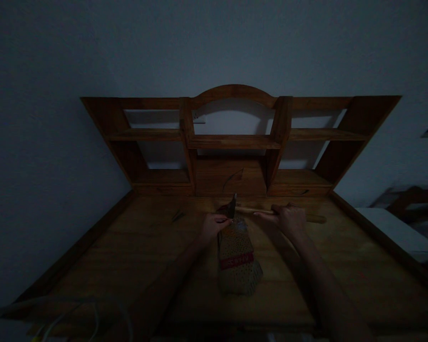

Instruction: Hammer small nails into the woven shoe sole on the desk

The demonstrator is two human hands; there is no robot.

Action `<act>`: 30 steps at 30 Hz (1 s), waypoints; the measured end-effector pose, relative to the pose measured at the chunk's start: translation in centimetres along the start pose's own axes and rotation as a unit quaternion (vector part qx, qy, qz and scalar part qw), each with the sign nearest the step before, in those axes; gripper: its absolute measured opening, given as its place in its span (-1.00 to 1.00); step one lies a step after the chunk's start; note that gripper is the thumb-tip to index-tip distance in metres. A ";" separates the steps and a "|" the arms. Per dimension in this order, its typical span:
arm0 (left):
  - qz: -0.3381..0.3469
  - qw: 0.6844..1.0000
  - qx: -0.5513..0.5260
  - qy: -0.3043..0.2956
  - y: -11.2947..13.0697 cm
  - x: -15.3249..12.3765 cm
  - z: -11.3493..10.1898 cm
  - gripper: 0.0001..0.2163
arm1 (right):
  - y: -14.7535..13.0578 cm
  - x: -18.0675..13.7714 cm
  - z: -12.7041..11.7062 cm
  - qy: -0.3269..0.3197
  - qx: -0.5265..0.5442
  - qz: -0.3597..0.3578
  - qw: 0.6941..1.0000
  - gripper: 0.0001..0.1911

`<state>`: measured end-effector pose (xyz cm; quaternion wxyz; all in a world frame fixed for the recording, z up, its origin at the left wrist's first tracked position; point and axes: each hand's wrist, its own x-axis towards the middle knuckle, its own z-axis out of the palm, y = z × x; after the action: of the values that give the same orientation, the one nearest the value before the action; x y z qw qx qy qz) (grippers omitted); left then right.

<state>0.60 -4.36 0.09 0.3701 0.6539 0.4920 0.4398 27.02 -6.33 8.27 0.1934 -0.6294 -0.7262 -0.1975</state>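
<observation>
My right hand (pixel 291 221) is wrapped around the wooden handle of a hammer (pixel 254 210), which lies roughly level across the view. Its dark metal head (pixel 231 207) is right by the fingertips of my left hand (pixel 214 225). Those fingers are pinched together; whatever they hold, if anything, is too dark and small to make out. Beneath the hammer head and my left fingers lies a brown, dotted, flat package (pixel 236 244) with a red band. Its far end is partly hidden by my left hand.
A wooden desk (pixel 139 256) carries a shelf unit (pixel 235 141) along its back edge, against the wall. Small dark pointed pieces (pixel 177 216) lie left of my hands. Pale cables (pixel 96 318) cross the lower left corner. The room is dim.
</observation>
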 end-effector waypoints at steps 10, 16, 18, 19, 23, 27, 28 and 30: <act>0.011 1.000 0.022 -0.009 0.1 0.0 -0.2 -0.71 | 0.3 0.1 -0.1 0.006 0.004 0.038 0.999 -0.17; 0.022 0.999 0.041 -0.023 1.1 -0.2 -0.3 -0.76 | 0.0 0.0 -0.6 -0.012 -0.017 -0.007 1.000 -0.22; 0.021 0.999 0.044 -0.023 1.1 -0.2 -0.3 -0.76 | -0.1 -0.1 -0.6 -0.002 -0.016 -0.011 1.000 -0.23; 0.021 0.999 0.044 -0.022 1.0 -0.1 -0.3 -0.77 | -0.1 -0.1 -0.6 0.004 -0.013 -0.011 1.000 -0.24; 0.025 0.999 0.036 -0.018 0.8 -0.2 -0.4 -0.77 | 0.3 -0.1 -0.4 0.020 0.000 0.001 1.000 -0.23; 0.026 0.999 0.042 -0.011 1.0 -0.2 -0.4 -0.76 | 0.6 0.0 -0.2 0.018 -0.006 0.004 1.000 -0.21; 0.028 0.998 0.047 -0.012 1.0 -0.2 -0.4 -0.76 | 0.6 0.0 -0.2 0.013 -0.008 -0.004 1.000 -0.21; 0.030 0.998 0.058 -0.016 0.9 -0.2 -0.4 -0.76 | 0.5 0.0 -0.1 0.001 -0.012 -0.020 1.000 -0.22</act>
<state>0.51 -4.73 0.96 0.3264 0.6955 0.4910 0.4107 27.51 -6.39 8.39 0.1830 -0.6167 -0.7362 -0.2105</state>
